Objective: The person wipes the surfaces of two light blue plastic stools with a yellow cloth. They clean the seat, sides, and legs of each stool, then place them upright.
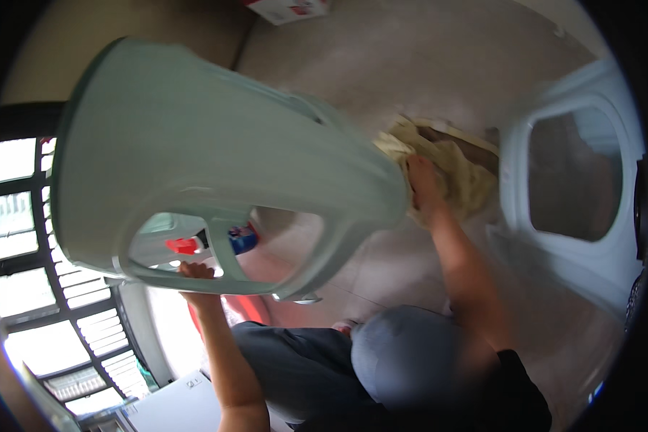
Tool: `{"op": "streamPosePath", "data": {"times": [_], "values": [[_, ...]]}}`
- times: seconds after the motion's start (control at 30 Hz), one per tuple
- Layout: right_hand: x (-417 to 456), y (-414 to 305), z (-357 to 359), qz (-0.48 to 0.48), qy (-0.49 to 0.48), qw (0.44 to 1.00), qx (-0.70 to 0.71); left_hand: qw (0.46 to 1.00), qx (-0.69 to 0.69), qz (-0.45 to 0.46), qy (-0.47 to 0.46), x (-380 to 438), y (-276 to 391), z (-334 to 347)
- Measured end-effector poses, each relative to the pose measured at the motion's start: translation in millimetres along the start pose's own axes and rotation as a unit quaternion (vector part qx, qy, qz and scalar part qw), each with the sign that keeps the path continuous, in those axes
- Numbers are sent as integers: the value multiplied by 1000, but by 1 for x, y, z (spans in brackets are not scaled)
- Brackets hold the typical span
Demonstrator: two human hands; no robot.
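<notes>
A large pale green moulded plastic piece of furniture (pixel 237 146), seemingly a chair or stool, is tipped on its side in front of me. My left hand (pixel 197 271) is curled around the rim of its side opening, fingers showing inside. My right hand (pixel 424 175) grips a crumpled yellowish cloth (pixel 459 173) by the narrow right end of the plastic piece. Whether the cloth touches the plastic there I cannot tell. Through the opening appear a blue container (pixel 242 240) and a red-and-white object (pixel 183 246), perhaps a spray head.
At the right stands a light blue plastic piece (pixel 518 178) with a rounded opening. Something red and curved (pixel 251 309) lies beyond my knees (pixel 405 356). A white-topped surface (pixel 173 402) is at lower left, under barred windows (pixel 43 345). A printed box (pixel 289 9) sits at the top.
</notes>
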State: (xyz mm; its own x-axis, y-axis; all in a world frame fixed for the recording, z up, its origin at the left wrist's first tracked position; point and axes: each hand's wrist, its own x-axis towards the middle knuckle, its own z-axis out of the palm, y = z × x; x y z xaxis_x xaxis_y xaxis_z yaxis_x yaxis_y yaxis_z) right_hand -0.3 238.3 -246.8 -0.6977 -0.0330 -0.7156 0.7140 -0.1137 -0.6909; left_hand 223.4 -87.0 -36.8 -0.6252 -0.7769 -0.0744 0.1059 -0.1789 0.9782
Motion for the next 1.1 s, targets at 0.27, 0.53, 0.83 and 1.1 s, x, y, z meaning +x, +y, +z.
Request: {"op": "streamPosePath", "data": {"times": [0.27,0.53,0.83,1.1], "values": [[-8,-18,-47,4,-224,857,464,998,-21,-20,-58,-1,10,5],[-16,-23,7,-207,-170,963,-21,996,-33,-16,-82,3,7,2],[-15,-31,12,-220,-49,959,-172,998,-20,-13,-60,0,6,3],[3,-19,-18,39,-126,920,369,998,-14,-28,-59,3,7,1]]}}
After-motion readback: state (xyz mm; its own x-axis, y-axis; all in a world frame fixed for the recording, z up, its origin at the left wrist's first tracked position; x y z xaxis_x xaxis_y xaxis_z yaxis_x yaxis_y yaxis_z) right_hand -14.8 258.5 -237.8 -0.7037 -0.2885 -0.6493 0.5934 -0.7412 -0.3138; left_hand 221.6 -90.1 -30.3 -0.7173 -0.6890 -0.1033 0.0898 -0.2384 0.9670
